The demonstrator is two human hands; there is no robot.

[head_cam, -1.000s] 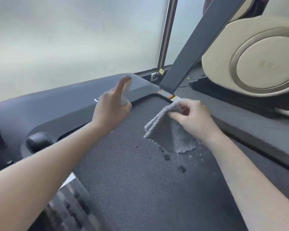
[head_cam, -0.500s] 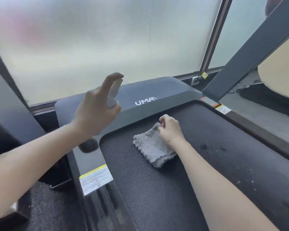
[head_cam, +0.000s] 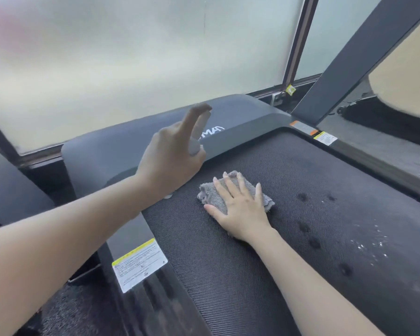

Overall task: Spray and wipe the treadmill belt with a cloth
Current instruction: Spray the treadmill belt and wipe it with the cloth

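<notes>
Pressing flat, no longer pinching, right hand point(head_cam: 240, 210) covers fluffy grey cloth point(head_cam: 210, 196) mid-frame; left hand point(head_cam: 170, 157) grasps pale spray bottle point(head_cam: 197, 139).

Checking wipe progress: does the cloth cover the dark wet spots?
No; the cloth, under the right hand, lies apart from the wet spots.

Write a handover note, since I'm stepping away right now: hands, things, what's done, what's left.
Left hand grips the small pale translucent spray bottle, index finger on its top.
Right hand presses flat on the grey fluffy cloth, which lies on the black textured treadmill belt.
Done: belt sprayed; dark wet spots and pale droplets lie right of the cloth.
Left: wipe those spots, then the rest of the belt.
</notes>
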